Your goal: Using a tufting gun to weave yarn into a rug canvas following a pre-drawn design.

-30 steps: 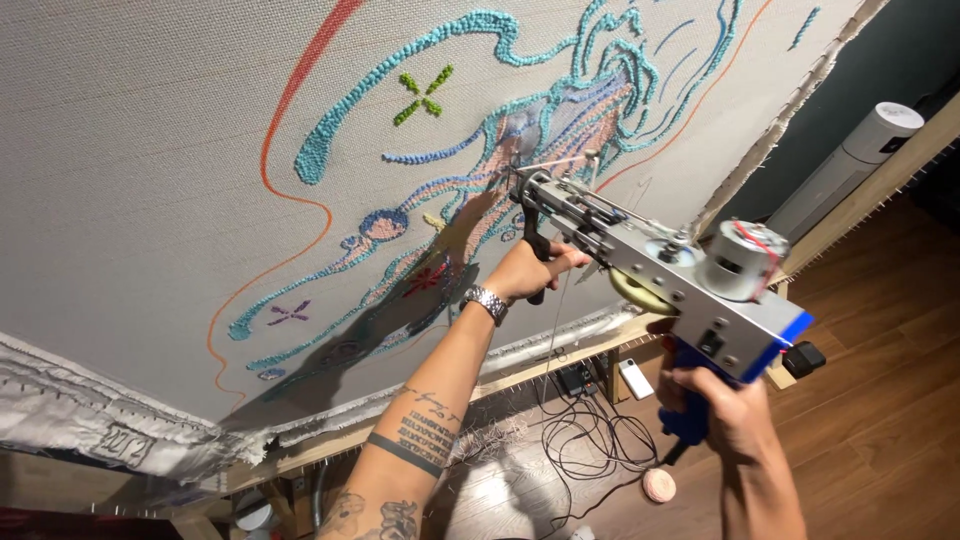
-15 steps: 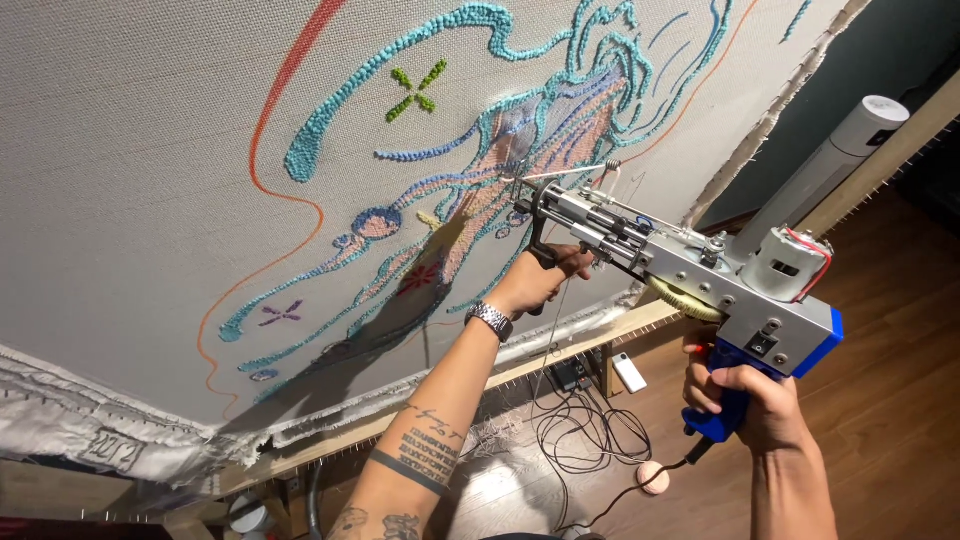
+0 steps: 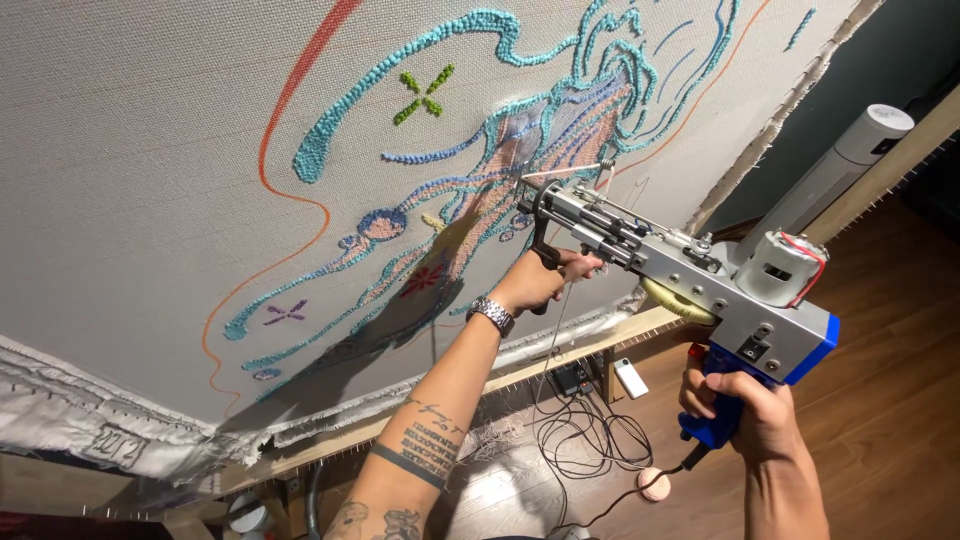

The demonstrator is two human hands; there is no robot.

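A grey and blue tufting gun [image 3: 690, 275] points at a stretched grey cloth [image 3: 150, 170] covered with teal, blue, pink and green tufted lines [image 3: 540, 120]. My left hand [image 3: 545, 280] grips the gun's black front handle below the needle. My right hand [image 3: 745, 410] is closed around the blue rear grip. The needle tip [image 3: 528, 190] touches the cloth at the pink patch. A silver watch [image 3: 490, 315] is on my left wrist.
The cloth hangs on a wooden frame [image 3: 560, 355] with tack strips along its lower edge. Black cables [image 3: 585, 440], a white remote-like box [image 3: 632, 378] and a small pink ball [image 3: 654, 484] lie on the wooden floor. A white cylinder [image 3: 840, 165] leans at the right.
The gun and both hands have shifted slightly right and down in view, the needle staying against the pink tufted patch. Both grips are unchanged.
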